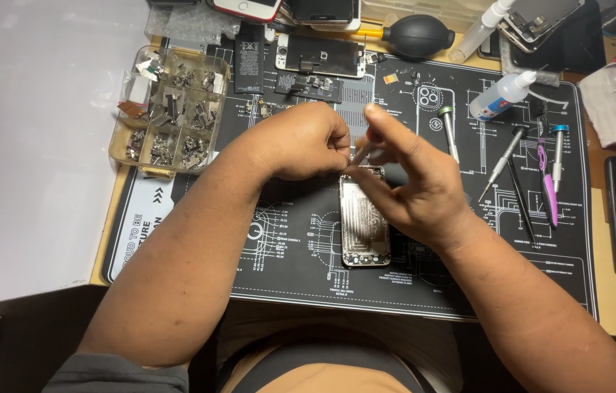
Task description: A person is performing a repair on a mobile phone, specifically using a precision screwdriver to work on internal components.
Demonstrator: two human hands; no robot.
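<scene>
Illumination is bright and even, coming from above. The white sheet (pixel 32 145) at the table's left edge is overexposed to a near-featureless glare. Shadows are soft and short: a faint one lies on the black work mat (pixel 286 276) beneath the left hand (pixel 304 142) and right hand (pixel 413 182). The right hand's fingertips show slight motion blur. Focus is sharp across the mat's printed lines. The near edge falls into dark shade.

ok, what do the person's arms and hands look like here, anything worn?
Both forearms are bare. The left hand and right hand have no gloves, rings or watch that show. A grey sleeve covers the left upper arm at the frame's bottom edge.
</scene>
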